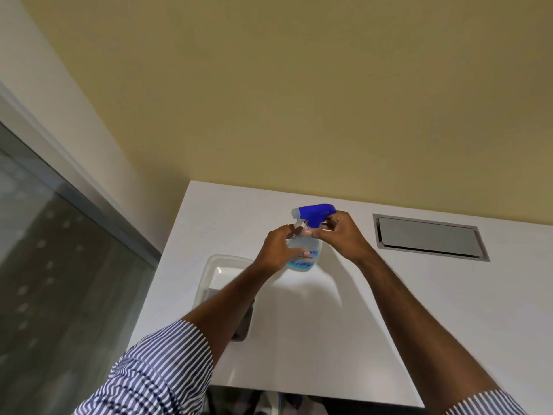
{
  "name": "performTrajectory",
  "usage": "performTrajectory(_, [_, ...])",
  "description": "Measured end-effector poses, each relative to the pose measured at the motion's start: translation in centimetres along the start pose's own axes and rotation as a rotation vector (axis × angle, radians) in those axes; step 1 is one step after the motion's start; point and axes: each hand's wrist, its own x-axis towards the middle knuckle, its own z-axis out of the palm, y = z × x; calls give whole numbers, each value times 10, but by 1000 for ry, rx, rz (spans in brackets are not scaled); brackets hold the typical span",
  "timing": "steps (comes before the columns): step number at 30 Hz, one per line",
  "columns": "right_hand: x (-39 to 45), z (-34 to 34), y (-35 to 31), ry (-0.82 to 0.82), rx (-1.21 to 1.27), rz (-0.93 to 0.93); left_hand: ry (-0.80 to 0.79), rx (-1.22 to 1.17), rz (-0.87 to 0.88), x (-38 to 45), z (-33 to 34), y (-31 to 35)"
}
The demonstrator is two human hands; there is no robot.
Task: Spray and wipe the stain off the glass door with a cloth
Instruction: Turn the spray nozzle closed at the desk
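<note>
Left hand [276,250]: curled round the clear body of the spray bottle [303,253]
Right hand [338,235]: pinching the bottle's blue trigger head
Bottle: upright above the white bench [329,324]

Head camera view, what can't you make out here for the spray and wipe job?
- Stain: the glass door at the left edge is blurred; no stain is discernible.
- Cloth: something dark in the clear tray is hidden by the left forearm.
- Spray bottle label: too small, partly covered by the left hand.
- Trigger: hidden behind the right hand.

Bright even light; soft shadows on white table [389,295]; wide-angle bending at edges; slight motion blur.
</note>
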Motion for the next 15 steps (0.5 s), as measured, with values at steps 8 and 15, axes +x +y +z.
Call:
performTrajectory(8, [-4,16,33,-52,45,29,-4,-62,2,3,8,-28])
performTrajectory(15, [1,21,52,-91,52,109,13,68,46,7,15,-43])
